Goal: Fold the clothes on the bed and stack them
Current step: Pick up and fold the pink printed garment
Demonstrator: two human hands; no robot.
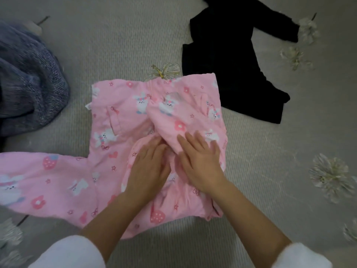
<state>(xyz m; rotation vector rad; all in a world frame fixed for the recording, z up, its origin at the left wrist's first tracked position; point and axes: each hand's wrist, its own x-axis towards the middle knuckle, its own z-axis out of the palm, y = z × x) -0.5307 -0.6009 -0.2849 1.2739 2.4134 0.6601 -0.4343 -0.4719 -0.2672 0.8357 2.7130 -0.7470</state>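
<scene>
A pink garment (119, 120) printed with white bunnies, strawberries and flowers lies spread on the bed in front of me. One sleeve stretches out to the left; the right sleeve is folded across the middle. My left hand (150, 167) lies flat on the garment's centre, fingers straight. My right hand (201, 161) presses flat on the folded-in sleeve beside it. A black long-sleeved garment (228, 60) lies spread at the upper right. A blue-grey knitted garment (29, 82) sits crumpled at the left edge.
The bed cover (116, 35) is grey-beige and ribbed, with pale embroidered flowers (332, 175) scattered along the right side, one at the pink garment's top edge and more at the lower left.
</scene>
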